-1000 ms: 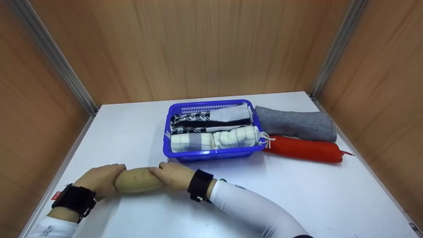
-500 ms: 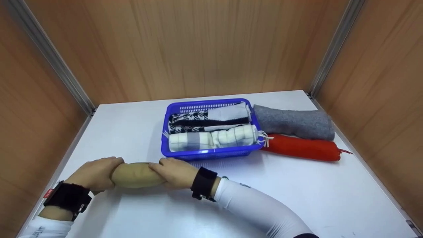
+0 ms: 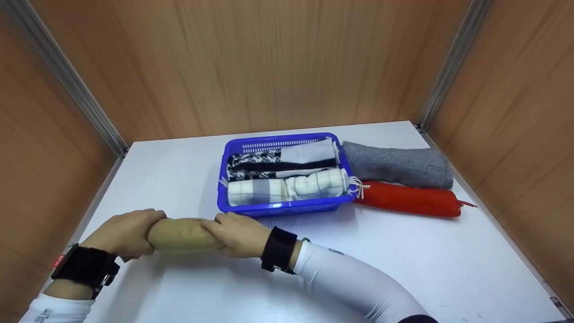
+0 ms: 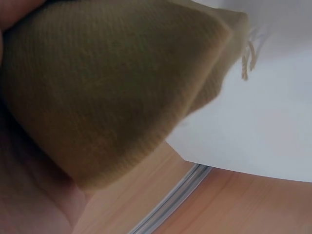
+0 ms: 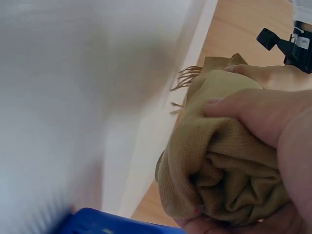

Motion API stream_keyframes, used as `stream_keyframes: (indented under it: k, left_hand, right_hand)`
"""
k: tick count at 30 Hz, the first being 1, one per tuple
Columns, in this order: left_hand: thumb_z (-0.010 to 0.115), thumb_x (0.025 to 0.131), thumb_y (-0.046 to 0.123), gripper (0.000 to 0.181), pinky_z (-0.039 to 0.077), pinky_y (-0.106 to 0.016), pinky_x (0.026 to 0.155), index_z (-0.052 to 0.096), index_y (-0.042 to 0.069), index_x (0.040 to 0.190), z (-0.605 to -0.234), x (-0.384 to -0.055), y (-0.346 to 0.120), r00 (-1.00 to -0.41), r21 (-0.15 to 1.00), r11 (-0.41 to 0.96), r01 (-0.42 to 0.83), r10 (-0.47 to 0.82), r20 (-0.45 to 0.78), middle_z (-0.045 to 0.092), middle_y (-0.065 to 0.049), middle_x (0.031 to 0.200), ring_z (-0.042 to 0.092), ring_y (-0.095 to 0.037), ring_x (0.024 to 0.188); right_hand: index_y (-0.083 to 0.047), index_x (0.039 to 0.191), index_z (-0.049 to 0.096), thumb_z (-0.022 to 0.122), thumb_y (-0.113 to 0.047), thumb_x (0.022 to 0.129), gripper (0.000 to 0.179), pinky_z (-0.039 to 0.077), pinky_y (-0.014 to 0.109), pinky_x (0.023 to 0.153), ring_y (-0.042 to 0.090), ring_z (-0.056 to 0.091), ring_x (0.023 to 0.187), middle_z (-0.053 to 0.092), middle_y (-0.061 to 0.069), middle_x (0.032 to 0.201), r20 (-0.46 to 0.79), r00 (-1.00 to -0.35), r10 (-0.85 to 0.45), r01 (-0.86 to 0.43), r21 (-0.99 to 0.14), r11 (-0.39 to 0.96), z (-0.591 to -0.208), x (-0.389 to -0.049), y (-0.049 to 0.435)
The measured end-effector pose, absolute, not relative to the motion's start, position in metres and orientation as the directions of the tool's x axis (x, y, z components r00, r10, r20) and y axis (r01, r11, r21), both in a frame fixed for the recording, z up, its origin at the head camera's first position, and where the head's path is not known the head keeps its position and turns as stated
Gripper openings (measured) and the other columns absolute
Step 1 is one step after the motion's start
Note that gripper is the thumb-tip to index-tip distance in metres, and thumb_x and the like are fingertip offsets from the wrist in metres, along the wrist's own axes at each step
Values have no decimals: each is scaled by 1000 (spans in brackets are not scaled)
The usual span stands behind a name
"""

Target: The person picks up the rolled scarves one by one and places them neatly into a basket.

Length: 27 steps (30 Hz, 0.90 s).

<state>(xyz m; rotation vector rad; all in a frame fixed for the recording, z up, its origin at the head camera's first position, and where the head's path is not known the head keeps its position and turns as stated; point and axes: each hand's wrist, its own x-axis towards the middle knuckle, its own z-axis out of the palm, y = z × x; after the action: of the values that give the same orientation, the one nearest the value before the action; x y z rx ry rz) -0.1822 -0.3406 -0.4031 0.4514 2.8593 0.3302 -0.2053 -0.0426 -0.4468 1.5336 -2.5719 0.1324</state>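
A rolled tan scarf (image 3: 181,234) is held just above the white table (image 3: 403,251) at the front left. My left hand (image 3: 123,233) grips its left end and my right hand (image 3: 237,234) grips its right end. In the right wrist view my fingers (image 5: 253,109) curl round the rolled tan scarf (image 5: 219,165), whose fringe hangs out. The left wrist view is filled by the tan scarf (image 4: 112,87) close up. Just behind my right hand stands a blue basket (image 3: 287,207).
The basket holds a black-and-white scarf (image 3: 278,161) and a white-grey checked roll (image 3: 287,188). To its right lie a grey roll (image 3: 397,166) and a red roll (image 3: 408,199). Wooden walls (image 3: 269,67) close in three sides of the table.
Both hands have lifted the tan scarf slightly and carried it a little away from me, toward the basket. The grip is unchanged.
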Motion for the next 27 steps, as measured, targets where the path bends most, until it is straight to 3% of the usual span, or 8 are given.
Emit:
stream_keyframes:
  k: [4,9,20,27]
  left_hand:
    - [77,64,0,51,48,-35,49,67,28,106,-396,-181,-340,-928,251,929,273,323,-187,65,6,90,58,-15,61]
    - [79,68,1,51,49,-35,51,68,28,110,-387,-183,-337,-925,263,925,273,328,-194,67,5,92,59,-16,59]
    - [81,66,7,53,50,-34,57,69,26,114,-374,-188,-327,-929,231,921,315,349,-122,69,6,98,61,-15,76]
    - [83,70,10,52,51,-35,56,68,25,117,-368,-190,-320,-933,283,915,288,334,-132,70,2,99,63,-14,65]
  right_hand:
    - [-8,157,54,81,-28,95,71,61,28,89,18,71,100,72,7,118,180,-460,-870,-884,4,468,-439,-204,-40]
    - [-10,160,51,81,-25,95,74,61,28,94,19,70,108,70,9,126,142,-498,-855,-867,-84,491,-429,-206,-34]
    - [-11,162,49,81,-24,94,76,58,30,102,20,68,113,67,8,127,135,-519,-844,-854,-133,503,-414,-214,-20]
    - [-13,161,51,82,-23,92,77,59,34,105,23,69,118,68,9,131,157,-540,-827,-841,-143,522,-407,-219,-10]
